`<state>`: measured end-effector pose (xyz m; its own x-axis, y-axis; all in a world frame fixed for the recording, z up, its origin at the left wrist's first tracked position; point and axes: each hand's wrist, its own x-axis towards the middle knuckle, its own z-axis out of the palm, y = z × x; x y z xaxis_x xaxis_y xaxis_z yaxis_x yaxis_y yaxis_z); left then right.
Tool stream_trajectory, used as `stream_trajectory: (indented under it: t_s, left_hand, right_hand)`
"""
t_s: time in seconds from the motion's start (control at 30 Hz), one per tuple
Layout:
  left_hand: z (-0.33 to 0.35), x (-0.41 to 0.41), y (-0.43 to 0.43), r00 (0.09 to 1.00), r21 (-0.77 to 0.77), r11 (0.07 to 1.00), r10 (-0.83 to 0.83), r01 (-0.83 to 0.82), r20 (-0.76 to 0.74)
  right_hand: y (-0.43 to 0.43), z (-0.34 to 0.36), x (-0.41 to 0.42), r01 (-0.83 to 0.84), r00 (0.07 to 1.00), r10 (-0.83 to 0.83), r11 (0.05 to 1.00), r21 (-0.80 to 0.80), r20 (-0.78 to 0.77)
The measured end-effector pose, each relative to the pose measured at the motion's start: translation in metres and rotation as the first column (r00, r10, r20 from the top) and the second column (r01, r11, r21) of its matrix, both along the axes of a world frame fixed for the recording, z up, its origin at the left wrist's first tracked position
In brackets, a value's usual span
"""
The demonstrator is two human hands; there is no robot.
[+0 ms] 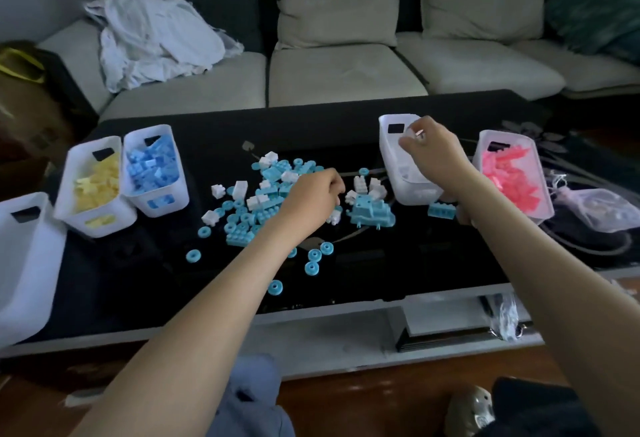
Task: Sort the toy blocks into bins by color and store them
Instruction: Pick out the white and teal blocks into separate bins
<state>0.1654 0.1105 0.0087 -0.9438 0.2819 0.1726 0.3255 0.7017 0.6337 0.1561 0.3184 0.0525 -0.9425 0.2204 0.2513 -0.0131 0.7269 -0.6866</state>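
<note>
Right hand pinches a white piece directly over the white bin beneath it; I would let go low, inside the rim. Left hand curled onto the pile under it, grasp unreadable; pick white blocks only

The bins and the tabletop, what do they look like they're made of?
Bins: likely plastic, milky and semi-translucent; the blocks show their colour through the walls. Tabletop: probably glass, glossy black; it mirrors light and carries a pale flower pattern.
</note>
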Motion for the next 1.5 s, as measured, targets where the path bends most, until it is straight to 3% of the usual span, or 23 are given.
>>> stream_trajectory:
  t_s: [0.17,0.27,0.4,0.47,0.57,0.7,0.83,1.03,1.17,1.27,1.4,1.5]
  left_hand:
    - [-0.009,-0.001,-0.024,0.999,-0.277,0.961,0.009,-0.02,-0.042]
    - [-0.01,-0.004,-0.041,0.996,-0.411,0.909,0.038,-0.068,-0.082]
    - [-0.01,-0.006,-0.051,0.998,-0.392,0.92,0.0,-0.023,-0.058]
    - [-0.01,-0.003,-0.047,0.999,-0.369,0.929,-0.038,0.022,-0.035]
    - [-0.012,0.0,-0.034,0.991,-0.378,0.92,-0.128,0.104,-0.04]
    - [-0.015,0.003,-0.019,0.978,-0.471,0.866,-0.206,0.168,-0.029]
    - [-0.017,0.002,-0.008,0.981,-0.514,0.846,-0.19,0.142,-0.041]
    - [-0.012,-0.001,0.0,0.992,-0.427,0.9,-0.114,0.08,-0.055]
    - [-0.009,-0.004,0.0,0.995,-0.338,0.939,-0.083,0.061,-0.051]
    - [-0.008,-0.005,0.0,0.997,-0.296,0.953,-0.077,0.066,-0.029]
    - [-0.012,-0.009,-0.001,0.989,-0.317,0.939,-0.145,0.134,-0.011]
    - [-0.019,-0.013,0.0,0.978,-0.409,0.894,-0.208,0.183,-0.018]
  right_hand:
    - [0.002,-0.018,-0.014,-0.071,0.97,-0.018,0.932,0.356,0.241]
    - [-0.016,-0.024,-0.015,-0.108,0.982,0.023,0.883,0.457,0.188]
    - [-0.041,-0.031,-0.018,-0.283,0.956,0.286,0.851,0.443,0.062]
    - [-0.05,-0.037,-0.02,-0.382,0.924,0.325,0.806,0.452,0.202]
    - [-0.055,-0.043,-0.024,-0.395,0.888,0.16,0.744,0.538,0.431]
    - [-0.058,-0.042,-0.032,-0.45,0.82,0.108,0.728,0.517,0.562]
    - [-0.057,-0.041,-0.031,-0.396,0.839,0.129,0.812,0.429,0.529]
    - [-0.051,-0.039,-0.027,-0.361,0.772,0.254,0.93,0.074,0.583]
    - [-0.047,-0.043,-0.023,-0.383,0.727,0.37,0.918,-0.106,0.578]
    - [-0.044,-0.049,-0.023,-0.386,0.758,0.377,0.917,-0.1,0.531]
    - [-0.038,-0.052,-0.024,-0.434,0.848,0.316,0.875,0.214,0.426]
    - [-0.035,-0.054,-0.02,-0.437,0.852,0.309,0.865,0.248,0.422]
